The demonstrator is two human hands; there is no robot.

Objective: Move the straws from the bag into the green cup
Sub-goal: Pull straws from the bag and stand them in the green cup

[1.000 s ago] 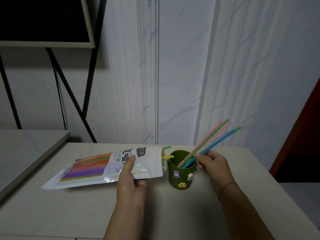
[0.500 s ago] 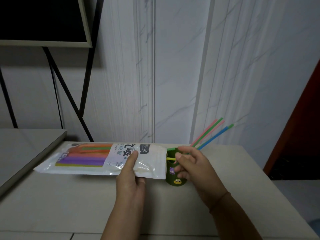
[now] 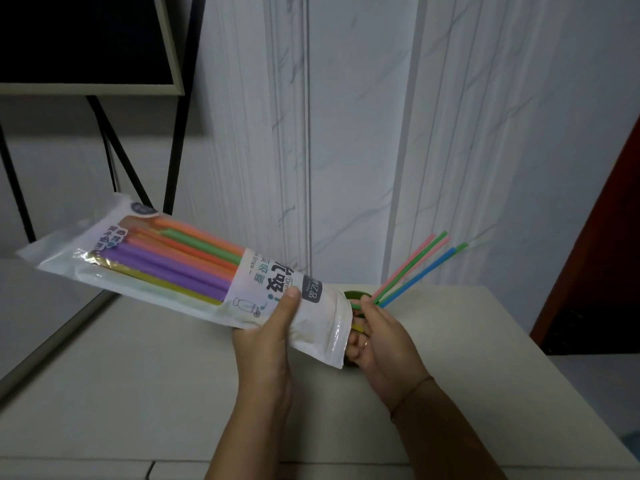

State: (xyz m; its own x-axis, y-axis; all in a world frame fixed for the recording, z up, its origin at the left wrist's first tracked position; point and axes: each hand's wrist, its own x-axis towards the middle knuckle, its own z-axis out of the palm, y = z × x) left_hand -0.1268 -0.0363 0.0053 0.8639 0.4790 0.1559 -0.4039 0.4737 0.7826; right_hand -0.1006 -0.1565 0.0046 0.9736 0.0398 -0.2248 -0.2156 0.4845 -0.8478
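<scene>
- Because the bag (image 3: 173, 271) is thin, glossy plastic, it probably slips easily in a grip. It is lifted off the worktop (image 3: 138, 393) with its mouth tilted down to the right. The left hand (image 3: 270, 337) holds it near the mouth end, thumb on top and the rest of the hand wrapped underneath.
- The straws (image 3: 180, 258) inside are long, thin plastic tubes. They look light, springy and slick against each other, and would likely kink if squeezed hard. I judge they are best drawn out by the tips at the mouth, a few at a time.
- The right hand (image 3: 384, 344) sits at the bag's mouth, its fingers (image 3: 367, 306) curled in and pinching the green and yellow tips that poke out. How many straws it holds is hidden.
- The green cup (image 3: 356, 294) stands on the worktop just behind the bag's mouth and the right hand, with only a bit of rim showing. Loose straws (image 3: 415, 268) in pink, green and blue lean out of it, up and to the right.
- The cup looks small against such long straws, so a sideways tug could tip it.
- The wall stands close behind the cup, and the leaning straws point toward it. The worktop's right edge lies beyond the cup. The bare worktop in front and to the left gives the better room for moving.
</scene>
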